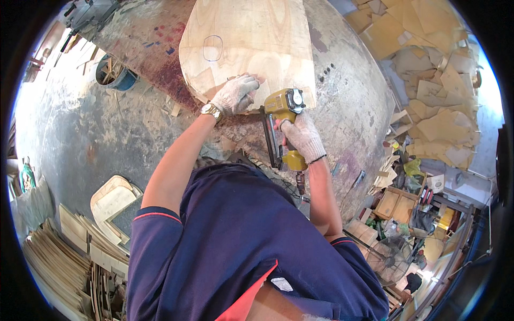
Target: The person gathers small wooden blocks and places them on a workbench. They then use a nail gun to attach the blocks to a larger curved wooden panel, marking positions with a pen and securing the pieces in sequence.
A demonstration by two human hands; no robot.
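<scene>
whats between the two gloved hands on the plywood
Only a bare strip of the plywood panel separates the left hand from the yellow nail gun in the right hand, head view.

We see a broad, pale plywood panel with rounded corners lying flat on the worn workbench, a pencilled oval drawn near its left side. At its near edge we find a yellow pneumatic nail gun, upright, its dark magazine slanting down towards us.

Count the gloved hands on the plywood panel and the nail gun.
2. The left hand in a white knit glove presses flat on the pale plywood panel; the right hand in a white knit glove grips the yellow pneumatic nail gun at the panel's near edge.
</scene>
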